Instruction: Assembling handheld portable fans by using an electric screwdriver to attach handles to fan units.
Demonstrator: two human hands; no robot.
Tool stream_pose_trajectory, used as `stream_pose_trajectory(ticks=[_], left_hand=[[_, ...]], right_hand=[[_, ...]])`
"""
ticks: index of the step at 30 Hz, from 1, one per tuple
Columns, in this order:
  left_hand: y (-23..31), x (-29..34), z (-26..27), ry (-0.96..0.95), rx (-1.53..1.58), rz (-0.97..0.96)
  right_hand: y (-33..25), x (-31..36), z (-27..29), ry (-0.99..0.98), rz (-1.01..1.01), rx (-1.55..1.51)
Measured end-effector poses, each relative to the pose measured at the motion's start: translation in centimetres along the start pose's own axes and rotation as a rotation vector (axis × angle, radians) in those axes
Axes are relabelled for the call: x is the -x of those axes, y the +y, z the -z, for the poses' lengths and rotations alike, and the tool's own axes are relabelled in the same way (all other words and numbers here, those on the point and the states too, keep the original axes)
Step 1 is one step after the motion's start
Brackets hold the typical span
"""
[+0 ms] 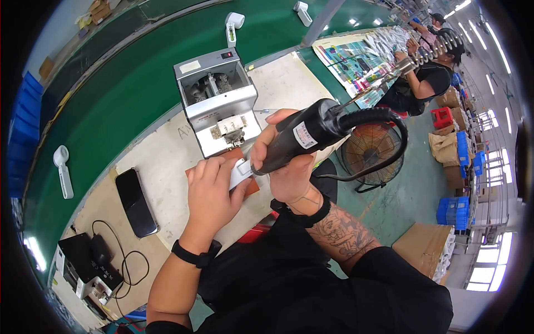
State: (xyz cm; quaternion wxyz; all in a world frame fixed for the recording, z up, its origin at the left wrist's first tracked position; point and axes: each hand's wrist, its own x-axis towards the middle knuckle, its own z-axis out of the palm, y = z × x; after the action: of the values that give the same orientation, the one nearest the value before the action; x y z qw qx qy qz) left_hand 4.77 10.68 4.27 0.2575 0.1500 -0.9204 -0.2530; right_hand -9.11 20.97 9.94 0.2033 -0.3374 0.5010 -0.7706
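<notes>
My right hand grips the black electric screwdriver; its tip is hidden. My left hand pins a small white part on the worktop, mostly covered by fingers.

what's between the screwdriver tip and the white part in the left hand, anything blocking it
Nothing visible. The right hand holds the black electric screwdriver with its tip right at the small white part, which the left hand steadies on the brown block.
</notes>
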Motion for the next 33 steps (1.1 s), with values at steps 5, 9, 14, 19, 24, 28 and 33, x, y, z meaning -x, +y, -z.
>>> stream_pose_trajectory(ticks=[5, 9, 14, 19, 24, 28, 33], left_hand=[[0.0, -0.2, 0.1, -0.009, 0.007, -0.009], [-0.1, -0.2, -0.1, 0.0, 0.007, -0.018], [0.4, -0.2, 0.1, -0.006, -0.004, -0.013], [0.7, 0.0, 0.0, 0.001, 0.004, -0.026], [1.2, 0.0, 1.3, -0.033, 0.073, -0.021], [0.7, 1.0, 2.3, -0.051, 0.105, -0.028], [3.0, 1.9, 7.3, -0.164, 0.457, 0.212]], right_hand=[[1.0, 0.5, -0.1, 0.01, -0.002, -0.065], [1.2, 0.5, -0.4, 0.001, 0.014, -0.06], [1.6, 0.8, 0.0, -0.003, 0.031, -0.061], [1.5, 1.1, 0.1, 0.011, 0.051, -0.078], [1.2, 1.0, 0.1, -0.006, -0.029, -0.204], [-1.5, 0.3, -0.7, 0.003, 0.011, -0.089], [-10.2, -0.2, 2.5, 0.04, 0.402, -0.206]])
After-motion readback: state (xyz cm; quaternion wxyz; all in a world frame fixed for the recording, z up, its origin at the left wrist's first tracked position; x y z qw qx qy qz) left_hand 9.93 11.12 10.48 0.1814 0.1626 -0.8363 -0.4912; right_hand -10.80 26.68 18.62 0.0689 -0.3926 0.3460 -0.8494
